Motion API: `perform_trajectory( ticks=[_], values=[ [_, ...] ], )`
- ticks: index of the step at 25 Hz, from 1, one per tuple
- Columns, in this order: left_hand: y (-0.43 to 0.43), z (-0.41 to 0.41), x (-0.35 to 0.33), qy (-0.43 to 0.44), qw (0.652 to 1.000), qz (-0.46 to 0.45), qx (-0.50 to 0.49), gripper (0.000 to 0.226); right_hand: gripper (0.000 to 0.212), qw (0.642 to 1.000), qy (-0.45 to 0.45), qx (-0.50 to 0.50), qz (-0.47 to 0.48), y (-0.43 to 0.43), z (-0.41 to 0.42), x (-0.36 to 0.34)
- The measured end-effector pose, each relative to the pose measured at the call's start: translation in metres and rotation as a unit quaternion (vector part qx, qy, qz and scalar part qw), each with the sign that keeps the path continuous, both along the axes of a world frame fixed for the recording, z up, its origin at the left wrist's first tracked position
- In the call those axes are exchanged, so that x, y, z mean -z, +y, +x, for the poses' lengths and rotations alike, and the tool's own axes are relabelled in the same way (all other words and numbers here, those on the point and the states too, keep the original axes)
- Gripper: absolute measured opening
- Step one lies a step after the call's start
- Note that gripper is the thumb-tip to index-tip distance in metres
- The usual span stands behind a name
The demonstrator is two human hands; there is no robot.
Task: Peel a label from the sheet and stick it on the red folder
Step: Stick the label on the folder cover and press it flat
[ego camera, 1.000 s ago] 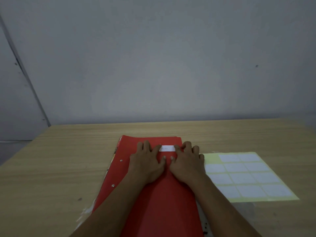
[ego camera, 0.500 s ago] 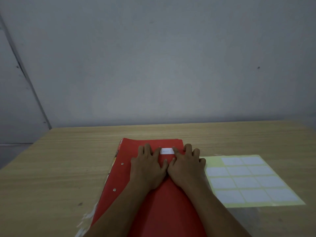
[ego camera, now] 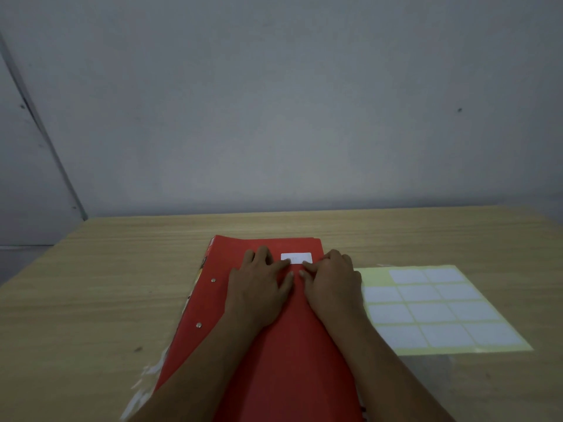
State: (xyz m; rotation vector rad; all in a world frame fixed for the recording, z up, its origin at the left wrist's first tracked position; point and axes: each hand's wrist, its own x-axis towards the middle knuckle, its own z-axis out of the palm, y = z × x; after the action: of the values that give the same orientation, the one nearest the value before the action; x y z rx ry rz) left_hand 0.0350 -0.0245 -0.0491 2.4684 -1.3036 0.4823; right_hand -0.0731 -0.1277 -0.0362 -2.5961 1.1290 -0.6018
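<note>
Faint marks on label [ego camera: 296,257] illegible; red folder [ego camera: 283,360] near end cut off by frame.

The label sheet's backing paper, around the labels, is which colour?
Pale yellow; the backing paper shows best in the head view, where a label is missing.

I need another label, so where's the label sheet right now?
In the head view, the label sheet lies flat on the table, right of the red folder, beside the right hand.
</note>
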Motion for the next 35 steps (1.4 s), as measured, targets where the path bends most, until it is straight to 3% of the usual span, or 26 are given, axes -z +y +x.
perform_trajectory(
  ticks=[5, 10, 16, 22, 29, 35],
  values=[
    [-0.0029, 0.0035, -0.0016, 0.000, 0.999, 0.009, 0.031, 0.057, 0.035, 0.999, 0.019, -0.019, -0.023, -0.0005, -0.0055, 0.0003],
    [0.0003, -0.0040, -0.0033, 0.018, 0.999, -0.020, -0.041, 0.057, 0.040, 1.000, -0.021, 0.012, -0.003, 0.0001, -0.0032, 0.0007],
    [-0.0007, 0.0030, -0.0018, -0.003, 1.000, 0.007, 0.025, 0.054, 0.034, 0.999, 0.014, -0.020, -0.033, -0.0020, -0.0051, 0.0031],
    [-0.0012, -0.0026, -0.0027, 0.012, 0.999, 0.015, -0.047, 0.056, 0.042, 1.000, -0.026, 0.013, -0.007, -0.0053, -0.0028, 0.0041],
    [-0.0058, -0.0006, -0.0043, 0.015, 0.995, 0.085, -0.046, 0.061, 0.056, 0.999, 0.031, 0.008, -0.018, -0.0020, 0.0009, 0.0053],
    [-0.0057, 0.0011, -0.0084, 0.009, 0.994, 0.110, -0.018, 0.056, 0.053, 0.998, 0.059, 0.001, -0.017, -0.0004, 0.0016, 0.0028]
  ],
)
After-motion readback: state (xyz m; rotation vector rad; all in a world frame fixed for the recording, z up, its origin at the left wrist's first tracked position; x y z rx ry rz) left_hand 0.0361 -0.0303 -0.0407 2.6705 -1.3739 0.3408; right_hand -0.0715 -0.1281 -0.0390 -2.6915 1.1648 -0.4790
